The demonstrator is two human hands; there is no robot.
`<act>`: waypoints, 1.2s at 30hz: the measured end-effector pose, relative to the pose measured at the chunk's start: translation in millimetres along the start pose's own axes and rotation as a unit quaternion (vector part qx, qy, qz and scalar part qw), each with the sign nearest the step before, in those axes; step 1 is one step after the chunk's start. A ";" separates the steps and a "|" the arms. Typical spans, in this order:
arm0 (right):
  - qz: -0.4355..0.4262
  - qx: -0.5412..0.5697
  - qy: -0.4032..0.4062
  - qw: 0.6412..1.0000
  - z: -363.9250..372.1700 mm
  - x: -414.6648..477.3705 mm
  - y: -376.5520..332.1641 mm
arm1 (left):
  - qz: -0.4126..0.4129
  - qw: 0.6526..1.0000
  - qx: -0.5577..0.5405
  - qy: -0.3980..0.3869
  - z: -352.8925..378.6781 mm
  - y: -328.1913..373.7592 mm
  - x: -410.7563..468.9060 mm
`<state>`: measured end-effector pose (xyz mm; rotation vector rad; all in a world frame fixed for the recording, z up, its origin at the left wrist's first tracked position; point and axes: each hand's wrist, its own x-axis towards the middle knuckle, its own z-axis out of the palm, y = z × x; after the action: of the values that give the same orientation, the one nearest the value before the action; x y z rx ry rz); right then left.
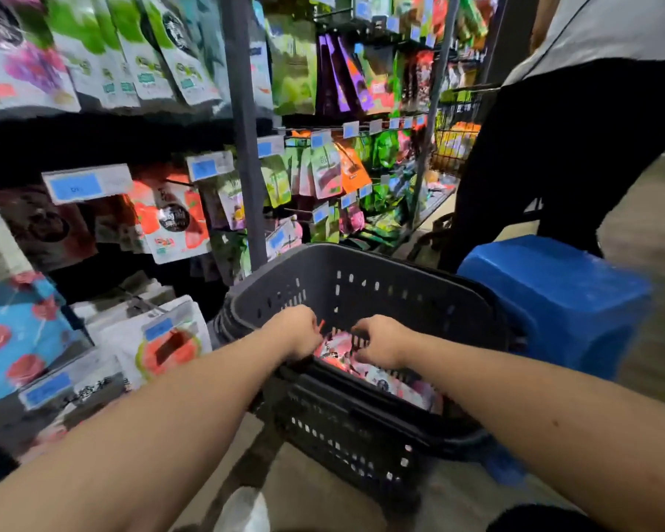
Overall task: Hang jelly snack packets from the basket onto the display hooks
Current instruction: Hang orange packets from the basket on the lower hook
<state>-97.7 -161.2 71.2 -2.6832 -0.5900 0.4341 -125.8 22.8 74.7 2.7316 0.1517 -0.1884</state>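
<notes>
A person reaches both hands into a dark basket (361, 278) beside a snack rack (246, 147). The left hand (300, 332) pinches a red corner among the packets (396, 385) lying in the basket. The right hand (381, 345) curls its fingers over them, but blur hides whether it grips. A blue stool (553, 301) stands just beyond.

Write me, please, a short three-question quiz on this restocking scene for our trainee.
1. True or false: the left hand and the right hand are both down inside the basket.
2. What stands just right of the basket? A) blue plastic stool B) red ladder C) cardboard box
3. Fill in: the jelly packets in the basket are mostly ___ and white.
Key: 1 true; 2 A; 3 pink.
</notes>
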 end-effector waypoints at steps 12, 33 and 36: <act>0.118 -0.005 -0.045 0.992 34.5 87.2 87.8 | 0.058 0.977 0.107 -0.173 56.1 23.2 128.9; 0.295 0.113 -0.118 0.941 188.3 179.3 115.0 | -0.043 0.944 0.125 -0.302 156.6 -44.4 214.9; 0.297 0.123 -0.100 0.942 190.9 176.3 116.6 | -0.053 0.944 0.113 -0.306 152.8 -39.8 212.6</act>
<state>24.7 -127.9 -183.8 -2.5406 0.2387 0.8800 61.5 15.8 -112.3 2.7375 0.1035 -1.1255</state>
